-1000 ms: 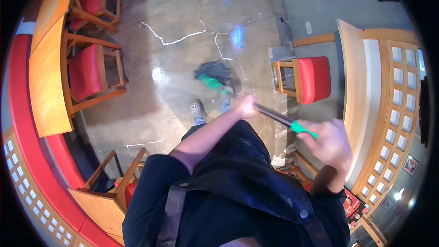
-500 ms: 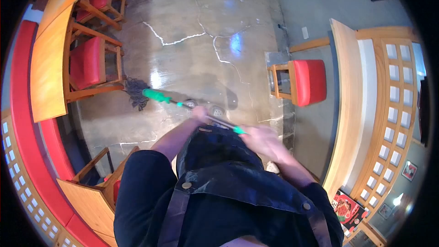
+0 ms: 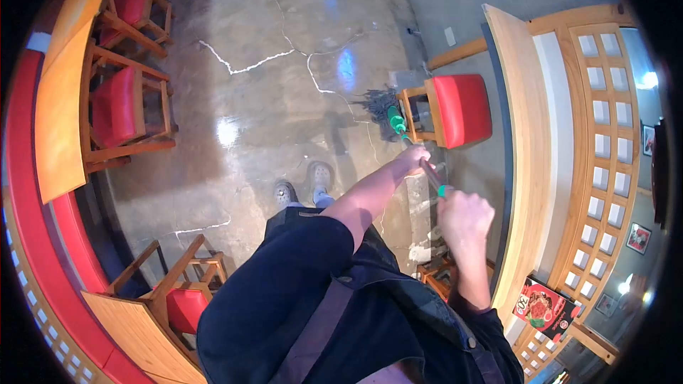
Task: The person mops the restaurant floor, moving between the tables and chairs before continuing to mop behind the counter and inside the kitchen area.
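A mop with a dark stringy head (image 3: 378,105) and a green socket (image 3: 396,119) reaches away from me to the right. Its head lies on the floor, close against the legs of a red-seated stool (image 3: 461,110). My left hand (image 3: 413,160) is wrapped around the handle below the green socket. Nearer my body, my right hand (image 3: 465,217) grips the upper end of the handle beside a green band (image 3: 444,190). Both hands are closed on the mop.
Wooden tables (image 3: 67,92) with red chairs (image 3: 117,107) line the left side. Another chair (image 3: 187,307) stands at lower left. A long wooden counter (image 3: 509,142) runs along the right, with a menu (image 3: 544,306) near it. The concrete floor (image 3: 263,107) is cracked and shiny.
The mop head has swept from the chairs on the left across the floor to the stool on the right. Both hands moved right with the handle, and my body turned.
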Action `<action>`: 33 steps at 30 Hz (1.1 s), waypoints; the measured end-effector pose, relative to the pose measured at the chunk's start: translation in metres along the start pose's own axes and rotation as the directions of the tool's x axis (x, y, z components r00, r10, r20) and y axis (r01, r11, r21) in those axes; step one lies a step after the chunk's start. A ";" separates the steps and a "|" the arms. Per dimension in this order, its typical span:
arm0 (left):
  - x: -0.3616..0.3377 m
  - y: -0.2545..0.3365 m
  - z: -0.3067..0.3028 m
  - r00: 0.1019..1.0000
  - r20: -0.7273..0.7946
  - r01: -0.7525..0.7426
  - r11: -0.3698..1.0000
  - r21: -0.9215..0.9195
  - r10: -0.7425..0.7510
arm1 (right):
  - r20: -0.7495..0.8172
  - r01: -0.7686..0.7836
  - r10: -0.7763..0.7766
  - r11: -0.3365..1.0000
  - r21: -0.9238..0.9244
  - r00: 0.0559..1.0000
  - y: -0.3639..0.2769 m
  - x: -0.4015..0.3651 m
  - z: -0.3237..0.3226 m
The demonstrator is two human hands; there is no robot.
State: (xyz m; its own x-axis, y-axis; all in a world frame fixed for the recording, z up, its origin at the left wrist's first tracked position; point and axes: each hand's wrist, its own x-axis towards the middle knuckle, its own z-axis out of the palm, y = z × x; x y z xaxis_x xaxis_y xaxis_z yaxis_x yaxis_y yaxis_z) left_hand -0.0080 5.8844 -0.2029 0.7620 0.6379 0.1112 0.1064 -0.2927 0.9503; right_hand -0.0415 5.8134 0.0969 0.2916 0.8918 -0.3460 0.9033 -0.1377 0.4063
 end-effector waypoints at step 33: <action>-0.172 0.087 0.075 0.929 0.075 0.339 0.914 0.225 -0.363 | 0.132 0.040 -0.076 0.965 0.258 0.988 0.090 -0.145 0.021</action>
State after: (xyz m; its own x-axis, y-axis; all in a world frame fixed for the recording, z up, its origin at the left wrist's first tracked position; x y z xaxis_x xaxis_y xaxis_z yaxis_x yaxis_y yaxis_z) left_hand -0.0819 5.6951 -0.1611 0.7173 0.6450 -0.2636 0.4991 -0.2116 0.8403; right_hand 0.0039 5.6623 0.1660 0.2606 0.8352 -0.4843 0.9649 -0.2083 0.1599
